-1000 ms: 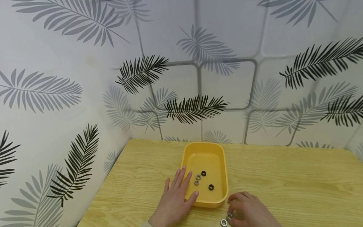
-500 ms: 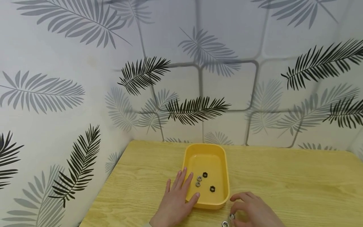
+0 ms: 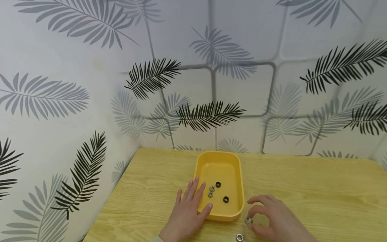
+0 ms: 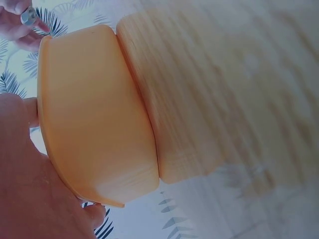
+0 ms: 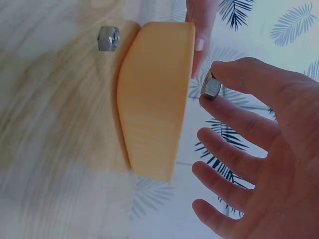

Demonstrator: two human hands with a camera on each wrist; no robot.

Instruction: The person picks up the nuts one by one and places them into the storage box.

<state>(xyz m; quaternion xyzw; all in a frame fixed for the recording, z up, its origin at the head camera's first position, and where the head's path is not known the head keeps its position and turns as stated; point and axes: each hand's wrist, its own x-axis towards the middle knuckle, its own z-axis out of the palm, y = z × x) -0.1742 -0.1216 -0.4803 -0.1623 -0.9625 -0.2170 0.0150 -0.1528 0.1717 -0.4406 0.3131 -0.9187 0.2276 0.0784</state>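
Observation:
My right hand (image 3: 273,216) pinches a silver hex nut (image 5: 213,88) between thumb and index finger, just off the near right corner of a yellow tray (image 3: 243,188). In the right wrist view that nut is up off the table, and the other fingers are spread apart. My left hand (image 3: 187,211) lies with extended fingers over the tray's left rim, its thumb over the near edge. Inside the tray are two silver nuts (image 3: 212,189) and two black nuts (image 3: 225,199). Another silver nut (image 3: 240,237) sits on the table in front of the tray.
The wooden table (image 3: 314,188) extends to both sides of the tray. Behind it and at the left stand walls covered with a leaf pattern (image 3: 211,116). The tray's side wall (image 4: 94,109) fills much of the left wrist view.
My right hand has picked up one of the two silver nuts from the table and moved slightly up and to the right with it. The left hand stays on the tray.

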